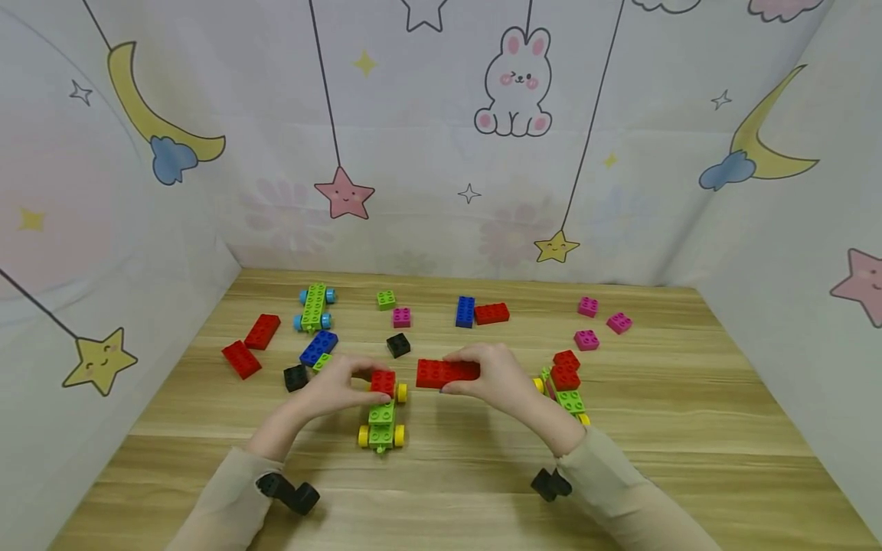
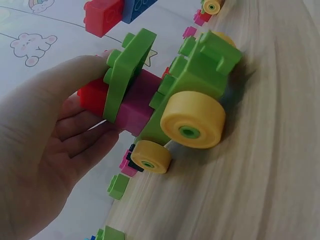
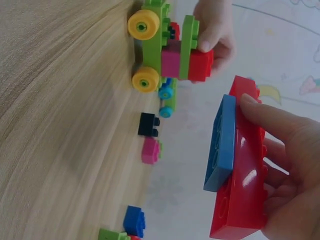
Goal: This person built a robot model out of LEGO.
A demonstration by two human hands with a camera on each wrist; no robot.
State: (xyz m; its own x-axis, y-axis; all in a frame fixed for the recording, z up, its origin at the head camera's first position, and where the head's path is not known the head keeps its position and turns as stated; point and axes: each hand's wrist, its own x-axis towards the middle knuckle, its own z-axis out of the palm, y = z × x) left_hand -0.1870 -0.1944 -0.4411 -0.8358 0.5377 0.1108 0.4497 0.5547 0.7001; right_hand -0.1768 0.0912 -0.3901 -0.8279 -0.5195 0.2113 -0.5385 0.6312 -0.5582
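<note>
My left hand (image 1: pixel 338 389) grips the red brick (image 1: pixel 383 384) at the top front of a toy brick car (image 1: pixel 382 428). The car has a green base, yellow wheels (image 2: pixel 192 120), a magenta brick (image 2: pixel 137 102) and a raised green piece (image 2: pixel 129 75) under the red one. To its right, my right hand (image 1: pixel 492 375) holds a long red brick piece (image 1: pixel 444 373) above the table. Beneath that piece a blue brick (image 3: pixel 221 142) is attached, as the right wrist view shows; a seam suggests two red bricks end to end. My right fingers hide part of it.
A second yellow-wheeled car (image 1: pixel 569 399) stands right of my right forearm, partly hidden. At the back left is a green chassis with blue wheels (image 1: pixel 315 306). Loose bricks lie around, including red (image 1: pixel 262 331), blue (image 1: pixel 465 311), black (image 1: pixel 398 345) and magenta (image 1: pixel 586 340) ones.
</note>
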